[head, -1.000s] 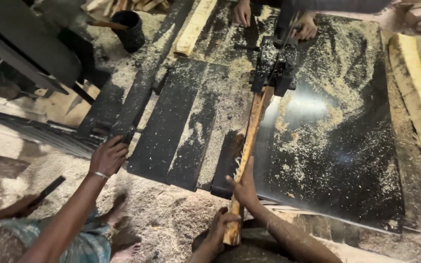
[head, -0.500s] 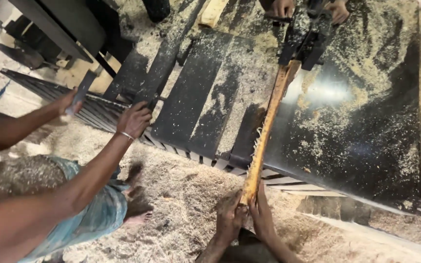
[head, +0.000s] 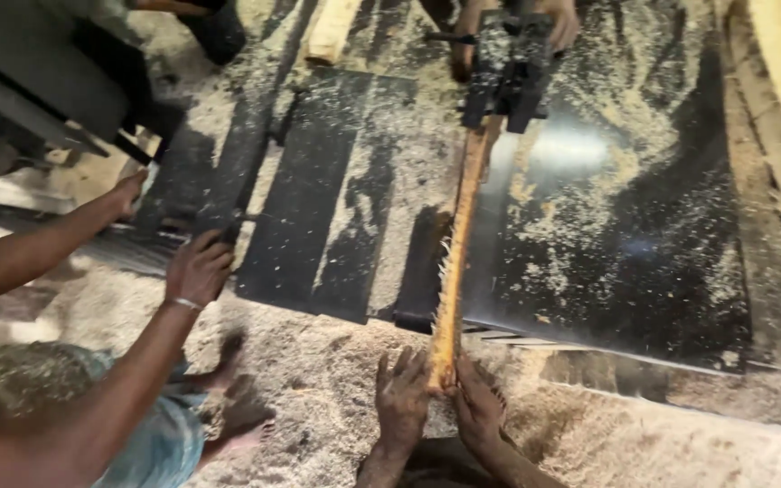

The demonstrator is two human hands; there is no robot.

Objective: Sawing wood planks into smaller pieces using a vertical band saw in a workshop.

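Left hand: the left hand [head: 401, 402] lies flat against the left side of the near end of the wooden strip [head: 459, 262], fingers spread, pressing rather than wrapping.
Right hand: the right hand [head: 477, 407] presses the same end from the right, so the strip is pinched between the two palms.
Strip: long, narrow and rough-edged, it runs from the hands at the table's near edge up to the saw guide [head: 506, 68] at the far end.
Table: the dark metal table [head: 644, 244] is dusted with sawdust, and the strip lies along the slot in it.
Others: a co-worker's hand [head: 197, 267] rests on the table's left edge; another pair of hands [head: 560, 20] is at the guide on the far side.
Doing it well: judging from this, both palms should push evenly so the strip stays straight in line with the guide, with fingers kept low and clear of the jagged edge.
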